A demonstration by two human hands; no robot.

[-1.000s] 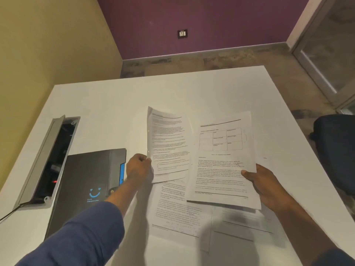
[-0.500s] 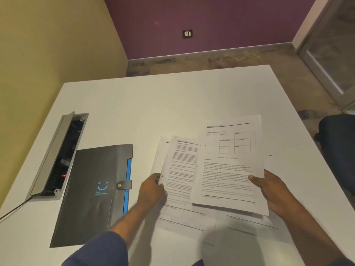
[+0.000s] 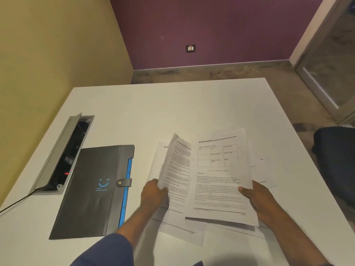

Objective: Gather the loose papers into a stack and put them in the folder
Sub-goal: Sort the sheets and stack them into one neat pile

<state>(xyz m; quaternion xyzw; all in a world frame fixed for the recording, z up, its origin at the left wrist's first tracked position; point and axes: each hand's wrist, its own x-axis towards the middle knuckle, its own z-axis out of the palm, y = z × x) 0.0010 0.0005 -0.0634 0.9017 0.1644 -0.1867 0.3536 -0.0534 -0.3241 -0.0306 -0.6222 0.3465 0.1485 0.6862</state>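
My right hand [image 3: 257, 198] grips the right edge of a printed sheet with a table on it [image 3: 219, 177], held just above the desk. My left hand [image 3: 153, 194] pinches the lower left corner of a text sheet [image 3: 176, 166] that curls upward and tucks under the table sheet. More loose papers [image 3: 180, 225] lie flat on the white table [image 3: 153, 116] beneath both held sheets, some poking out to the right [image 3: 259, 169]. The dark grey folder [image 3: 92, 191] with a blue edge and a snap strap lies closed to the left of my left hand.
An open grey cable hatch [image 3: 57, 154] is set in the table left of the folder, with a cable running off the front left. A dark chair [image 3: 334, 160] stands off the table's right edge. Bare floor lies beyond the far edge.
My left hand has brought its text sheet down and right, sliding it under the table sheet. Both held sheets sit lower and closer over the papers on the table.
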